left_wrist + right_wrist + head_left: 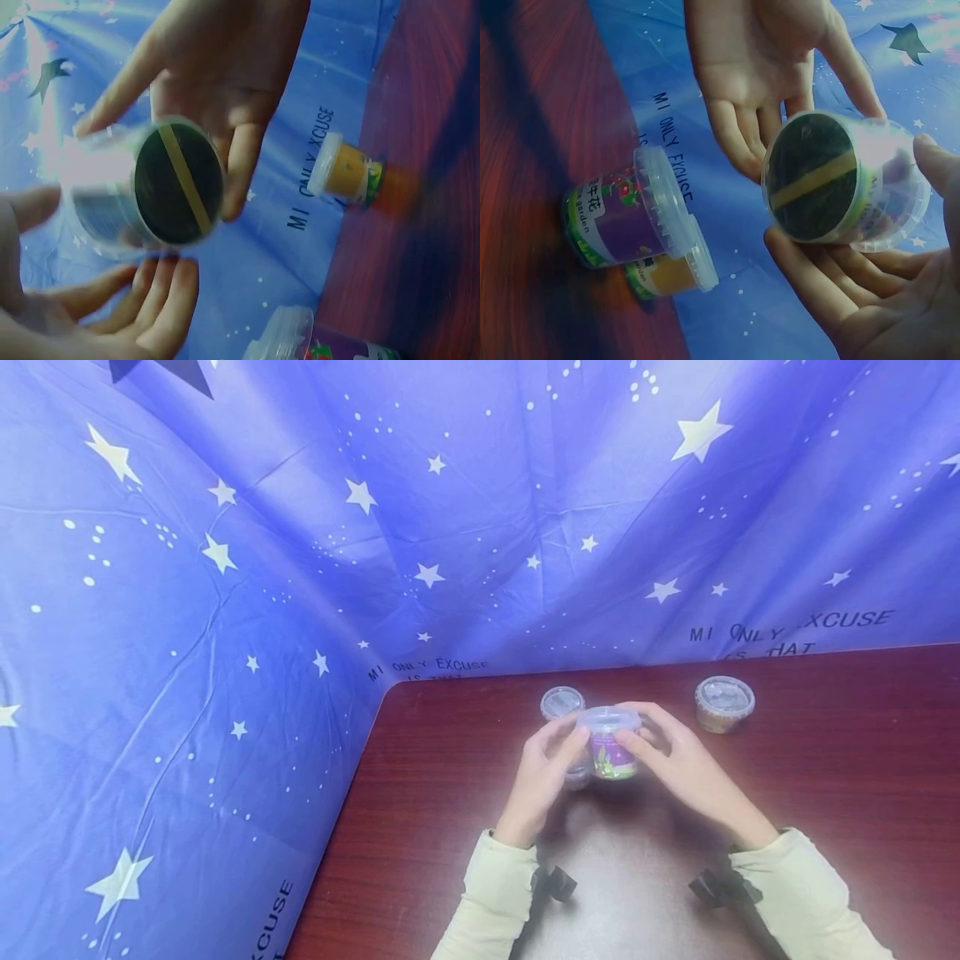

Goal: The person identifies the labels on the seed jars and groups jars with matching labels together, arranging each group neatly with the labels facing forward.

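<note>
Above the table, a small clear plastic tub (613, 753) with a purple label and a clear lid is held between both hands. My left hand (542, 768) grips its left side, thumb near the lid's edge. On the opposite side my right hand (678, 760) holds it, thumb at the front under the rim. Both wrist views show the tub's underside (180, 184), dark with a tan strip across it. In the right wrist view, fingers of both hands lie around the tub (817, 176).
Beyond my left hand stands a lidded tub (562, 700), and another (577, 777) is partly hidden behind that hand. A third (723, 703) stands at the right. Purple (611, 214) and yellow (667, 274) labels show in the right wrist view. A starry blue cloth (480, 527) borders the dark red table (862, 760).
</note>
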{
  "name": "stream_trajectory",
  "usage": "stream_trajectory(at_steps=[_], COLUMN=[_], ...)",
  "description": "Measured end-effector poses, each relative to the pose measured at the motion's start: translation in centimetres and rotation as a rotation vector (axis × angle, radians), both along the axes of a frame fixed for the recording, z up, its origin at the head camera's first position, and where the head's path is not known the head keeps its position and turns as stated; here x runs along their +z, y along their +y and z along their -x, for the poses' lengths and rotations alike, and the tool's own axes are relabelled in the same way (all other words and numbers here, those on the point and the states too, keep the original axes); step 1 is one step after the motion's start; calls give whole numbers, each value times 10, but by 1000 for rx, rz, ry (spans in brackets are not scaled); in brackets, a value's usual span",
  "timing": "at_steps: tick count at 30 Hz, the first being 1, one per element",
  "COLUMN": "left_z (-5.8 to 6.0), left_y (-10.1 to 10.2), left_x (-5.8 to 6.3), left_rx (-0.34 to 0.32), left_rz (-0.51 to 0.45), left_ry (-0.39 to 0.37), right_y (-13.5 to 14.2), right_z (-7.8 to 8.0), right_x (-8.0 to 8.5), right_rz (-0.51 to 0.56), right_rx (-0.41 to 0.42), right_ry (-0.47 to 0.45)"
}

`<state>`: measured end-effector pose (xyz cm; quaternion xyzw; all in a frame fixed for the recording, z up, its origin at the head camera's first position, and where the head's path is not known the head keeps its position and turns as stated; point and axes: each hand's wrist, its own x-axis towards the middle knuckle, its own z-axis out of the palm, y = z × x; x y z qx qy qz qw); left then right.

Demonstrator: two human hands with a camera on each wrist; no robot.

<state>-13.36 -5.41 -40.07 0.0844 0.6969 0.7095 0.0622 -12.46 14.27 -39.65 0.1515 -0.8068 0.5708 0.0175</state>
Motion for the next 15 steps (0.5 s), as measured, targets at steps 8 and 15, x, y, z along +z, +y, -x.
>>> stream_trajectory(at_steps=[8, 15], left_z=[-5, -6], left_y=[10, 11], left_x=[-3, -4], left_rx=[76, 92], left_rz=[-46, -49], left_ry=[-4, 17], right_y=[-2, -5], right_z=[0, 1], right_x=[-2, -3], right_rz=[-4, 1], right_rx=[-56, -56], right_ry=[4, 21])
